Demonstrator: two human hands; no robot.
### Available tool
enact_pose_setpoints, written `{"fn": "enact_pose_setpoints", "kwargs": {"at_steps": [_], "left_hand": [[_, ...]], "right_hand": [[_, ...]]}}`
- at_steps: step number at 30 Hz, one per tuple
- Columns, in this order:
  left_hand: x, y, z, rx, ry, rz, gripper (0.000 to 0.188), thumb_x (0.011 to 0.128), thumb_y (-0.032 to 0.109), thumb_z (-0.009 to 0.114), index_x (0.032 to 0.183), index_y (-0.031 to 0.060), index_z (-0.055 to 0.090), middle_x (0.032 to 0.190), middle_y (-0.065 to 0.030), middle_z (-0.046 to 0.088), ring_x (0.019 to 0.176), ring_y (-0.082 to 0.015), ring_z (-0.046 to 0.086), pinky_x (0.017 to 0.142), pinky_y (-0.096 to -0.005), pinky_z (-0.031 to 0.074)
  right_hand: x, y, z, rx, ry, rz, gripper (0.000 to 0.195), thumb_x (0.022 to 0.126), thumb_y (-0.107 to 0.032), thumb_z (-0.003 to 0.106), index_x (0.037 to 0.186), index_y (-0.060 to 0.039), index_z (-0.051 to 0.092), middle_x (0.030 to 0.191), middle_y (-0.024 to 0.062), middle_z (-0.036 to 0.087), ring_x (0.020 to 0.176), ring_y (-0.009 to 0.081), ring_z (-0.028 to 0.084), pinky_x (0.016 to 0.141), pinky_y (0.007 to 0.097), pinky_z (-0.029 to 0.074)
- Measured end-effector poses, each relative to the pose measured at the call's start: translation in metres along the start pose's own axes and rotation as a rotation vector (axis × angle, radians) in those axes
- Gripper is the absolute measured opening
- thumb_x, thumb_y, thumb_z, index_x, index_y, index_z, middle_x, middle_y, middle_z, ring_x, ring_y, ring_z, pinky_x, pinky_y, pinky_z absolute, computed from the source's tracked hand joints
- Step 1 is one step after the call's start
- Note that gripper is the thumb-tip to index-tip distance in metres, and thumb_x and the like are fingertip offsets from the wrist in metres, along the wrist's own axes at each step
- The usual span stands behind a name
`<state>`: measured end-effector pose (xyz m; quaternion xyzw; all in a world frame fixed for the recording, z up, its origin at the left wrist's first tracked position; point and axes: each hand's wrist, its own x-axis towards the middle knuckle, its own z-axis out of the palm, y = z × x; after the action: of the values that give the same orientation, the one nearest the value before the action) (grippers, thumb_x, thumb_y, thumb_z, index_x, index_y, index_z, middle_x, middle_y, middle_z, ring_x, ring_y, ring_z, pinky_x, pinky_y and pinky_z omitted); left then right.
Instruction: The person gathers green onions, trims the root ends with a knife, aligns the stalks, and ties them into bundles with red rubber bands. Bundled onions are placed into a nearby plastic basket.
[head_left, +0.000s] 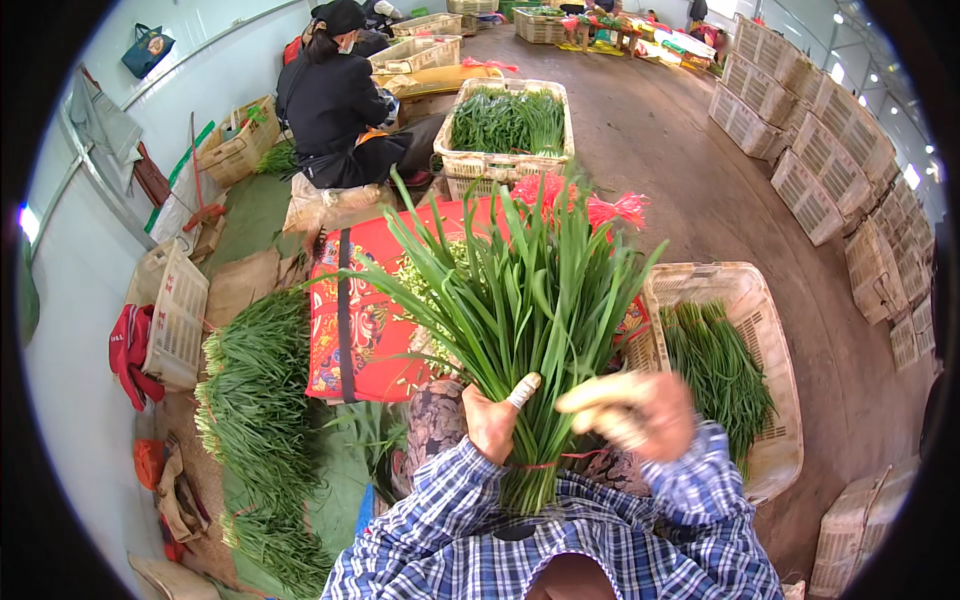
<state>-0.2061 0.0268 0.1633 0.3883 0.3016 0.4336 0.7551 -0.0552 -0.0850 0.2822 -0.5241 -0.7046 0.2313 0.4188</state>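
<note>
My left hand (491, 420) grips an upright bunch of garlic chives (532, 300), its thumb wrapped in white tape or a bandage. A thin red tie (536, 466) circles the stems below this hand, with a loose end sticking out to the right. The bunch's cut ends rest near my lap, and its leaves fan out upward. Just right of the stems is my right hand (637, 412), blurred by motion, with pale coverings on its fingers. Whether it touches the leaves or holds anything is unclear. Behind the bunch lies a red patterned surface (364, 300) strewn with pale stem trimmings (442, 281).
Tied chives (259, 390) are piled on the left floor. A plastic crate (765, 457) at my right holds more bunches; another filled crate (566, 124) stands ahead. Red ties (619, 210) lie at the red surface's far edge. A person (330, 105) sits ahead left. Crates (814, 187) are stacked along the right.
</note>
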Motion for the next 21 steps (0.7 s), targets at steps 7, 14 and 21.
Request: {"fn": "enact_pose_setpoints", "kwargs": {"at_steps": [7, 14, 21], "left_hand": [[-0.011, 0.001, 0.002, 0.104, 0.008, 0.051, 0.036, 0.071, -0.001, 0.073, 0.104, -0.0031, 0.057, 0.095, -0.0082, 0.065, 0.079, -0.0151, 0.062, 0.073, -0.0279, 0.051], [-0.011, 0.01, 0.003, 0.061, -0.03, 0.036, 0.035, 0.071, 0.003, 0.075, 0.101, -0.0043, 0.059, 0.092, -0.009, 0.066, 0.077, -0.0141, 0.062, 0.071, -0.0273, 0.051], [-0.008, 0.016, -0.007, -0.08, -0.027, -0.048, 0.041, 0.072, 0.0, 0.073, 0.108, -0.0017, 0.055, 0.101, -0.0107, 0.064, 0.085, -0.018, 0.062, 0.078, -0.0302, 0.052]], "right_hand": [[0.041, 0.033, 0.029, -0.486, 0.365, 0.081, 0.032, 0.078, -0.003, 0.059, 0.109, -0.0066, 0.056, 0.104, 0.014, 0.059, 0.086, 0.0321, 0.061, 0.074, 0.0365, 0.052], [0.057, 0.04, 0.028, -0.567, 0.176, 0.077, 0.014, 0.077, -0.01, 0.061, 0.089, -0.007, 0.055, 0.088, 0.0109, 0.056, 0.071, 0.0294, 0.059, 0.061, 0.0383, 0.049], [0.038, 0.014, -0.018, 0.239, 0.269, 0.473, 0.01, 0.083, -0.006, 0.061, 0.092, -0.0032, 0.057, 0.075, 0.0075, 0.064, 0.049, 0.0095, 0.053, 0.044, 0.0235, 0.042]]}}
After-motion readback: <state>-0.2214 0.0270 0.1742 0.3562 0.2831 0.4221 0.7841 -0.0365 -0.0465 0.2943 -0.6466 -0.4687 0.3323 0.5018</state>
